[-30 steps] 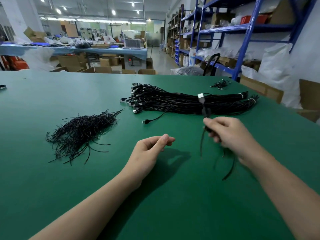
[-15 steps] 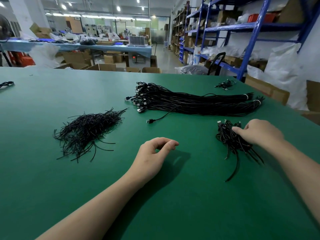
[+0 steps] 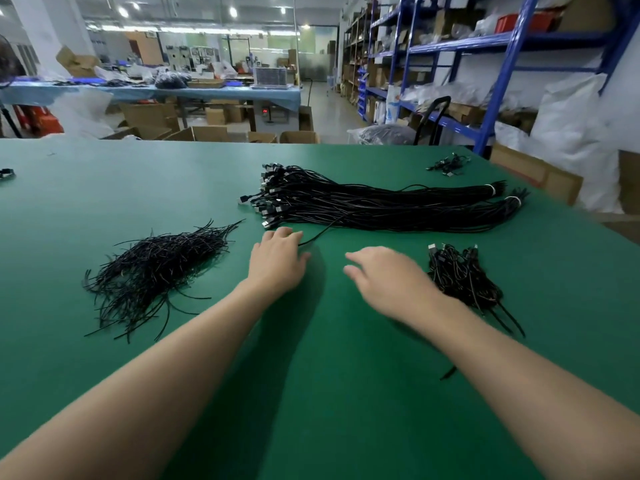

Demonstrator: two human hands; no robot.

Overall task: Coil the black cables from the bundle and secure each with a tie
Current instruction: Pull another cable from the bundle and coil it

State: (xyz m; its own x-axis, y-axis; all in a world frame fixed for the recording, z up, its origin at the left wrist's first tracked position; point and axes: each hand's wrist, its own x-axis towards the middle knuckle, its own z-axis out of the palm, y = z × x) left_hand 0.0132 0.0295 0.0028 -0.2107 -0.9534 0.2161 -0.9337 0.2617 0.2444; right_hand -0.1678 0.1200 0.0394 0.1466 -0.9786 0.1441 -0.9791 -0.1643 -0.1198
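A long bundle of black cables (image 3: 381,206) lies across the far middle of the green table (image 3: 329,393), plugs to the left and white bands at its right end. One loose cable (image 3: 320,233) trails out of it toward me. My left hand (image 3: 277,259) is palm down over that cable's plug end, which its fingers hide. My right hand (image 3: 388,278) hovers blurred beside it, fingers spread and holding nothing. A small pile of coiled, tied cables (image 3: 460,275) lies just right of my right wrist. A heap of black ties (image 3: 156,268) sits to the left.
A few stray cables (image 3: 448,165) lie near the far right corner and a small dark item (image 3: 7,174) at the left edge. Blue shelving (image 3: 498,84) and cardboard boxes (image 3: 533,171) stand beyond the table's right side.
My right hand has let go of the coiled cable on the right pile and swung left, empty. My left hand has reached forward onto the loose cable's plug end.
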